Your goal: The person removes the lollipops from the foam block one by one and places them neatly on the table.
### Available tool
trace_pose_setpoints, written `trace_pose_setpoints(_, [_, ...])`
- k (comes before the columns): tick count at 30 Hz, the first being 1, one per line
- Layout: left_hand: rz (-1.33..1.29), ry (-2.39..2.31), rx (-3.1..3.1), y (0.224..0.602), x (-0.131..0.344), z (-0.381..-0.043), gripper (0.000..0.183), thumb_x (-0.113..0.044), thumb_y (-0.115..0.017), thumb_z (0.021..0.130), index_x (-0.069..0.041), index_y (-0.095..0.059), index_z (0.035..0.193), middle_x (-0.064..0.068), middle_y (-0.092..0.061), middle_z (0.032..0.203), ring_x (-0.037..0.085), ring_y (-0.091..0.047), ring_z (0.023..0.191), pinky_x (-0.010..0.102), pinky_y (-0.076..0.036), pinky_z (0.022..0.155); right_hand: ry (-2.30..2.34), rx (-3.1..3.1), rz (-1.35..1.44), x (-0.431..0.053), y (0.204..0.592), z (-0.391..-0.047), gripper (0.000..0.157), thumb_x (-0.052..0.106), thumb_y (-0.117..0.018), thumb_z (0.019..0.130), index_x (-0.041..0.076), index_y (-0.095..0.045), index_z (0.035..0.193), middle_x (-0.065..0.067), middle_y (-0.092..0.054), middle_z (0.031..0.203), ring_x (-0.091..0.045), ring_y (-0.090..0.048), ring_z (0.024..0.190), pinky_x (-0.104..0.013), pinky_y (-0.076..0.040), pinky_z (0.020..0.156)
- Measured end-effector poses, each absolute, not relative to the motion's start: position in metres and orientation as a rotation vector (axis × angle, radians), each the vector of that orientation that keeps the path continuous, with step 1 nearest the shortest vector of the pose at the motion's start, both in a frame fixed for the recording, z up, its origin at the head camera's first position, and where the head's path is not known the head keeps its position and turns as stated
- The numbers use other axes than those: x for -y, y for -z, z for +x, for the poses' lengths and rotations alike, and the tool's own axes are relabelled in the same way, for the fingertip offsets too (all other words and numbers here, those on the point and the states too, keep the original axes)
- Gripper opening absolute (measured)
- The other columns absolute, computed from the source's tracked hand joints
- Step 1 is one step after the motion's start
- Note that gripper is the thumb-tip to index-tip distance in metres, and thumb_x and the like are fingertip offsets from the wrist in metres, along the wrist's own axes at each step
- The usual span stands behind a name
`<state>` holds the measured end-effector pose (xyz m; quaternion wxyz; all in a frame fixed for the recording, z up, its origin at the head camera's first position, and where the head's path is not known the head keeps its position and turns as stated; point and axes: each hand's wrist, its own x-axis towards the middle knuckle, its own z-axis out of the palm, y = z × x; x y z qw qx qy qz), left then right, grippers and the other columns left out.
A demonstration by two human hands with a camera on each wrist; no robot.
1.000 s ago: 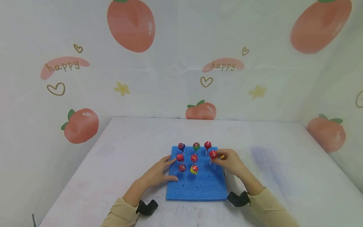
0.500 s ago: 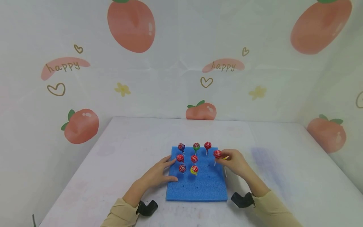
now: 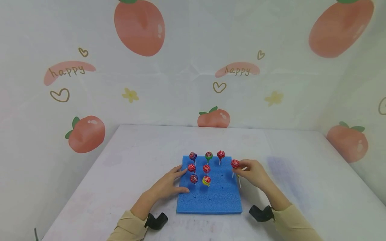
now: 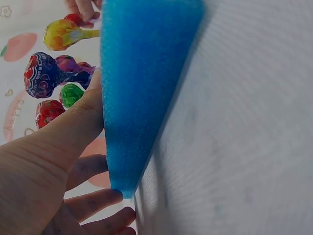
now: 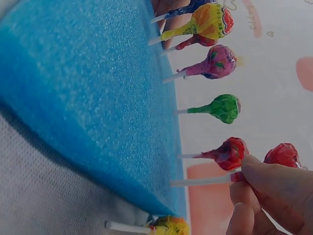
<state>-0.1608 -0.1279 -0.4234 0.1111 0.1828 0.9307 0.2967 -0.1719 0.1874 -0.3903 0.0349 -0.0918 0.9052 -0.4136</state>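
Drifting rightward, the right hand (image 3: pixel 252 172) carries a pinched red lollipop (image 3: pixel 235 163) to the right edge of the blue foam board (image 3: pixel 211 207), leaving a hole (image 3: pixel 222 175) unfilled (left hand (image 3: pixel 166 184), fingers spread, rests at the left edge).

A makeshift booth is suggested by a white table (image 3: pixel 144 147) backed and flanked by sheets (image 3: pixel 175 93) printed with fruit (image 3: pixel 213 118).

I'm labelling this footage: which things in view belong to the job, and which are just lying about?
Job:
right hand
red lollipop it pinches
left hand, touching the blue foam board
seven lollipops standing in it

Lying about:
yellow lollipop beside the board, perhaps spare
printed backdrop, merely scenery
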Motion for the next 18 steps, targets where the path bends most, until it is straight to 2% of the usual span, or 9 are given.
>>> trace_pose_setpoints(18, [0.52, -0.87, -2.73, 0.423, 0.128, -0.16, 0.077, -0.042, -0.072, 0.077, -0.011, -0.042, 0.141, 0.018, -0.031, 0.151, 0.041, -0.031, 0.138, 0.058, -0.033, 0.107, 1.201, -2.818, -0.171, -0.2, 0.395, -0.17, 0.027, 0.019, -0.07, 0.083, -0.002, -0.068, 0.1, -0.017, -0.069, 0.097, -0.018, -0.06, 0.077, -0.023, -0.05, 0.06])
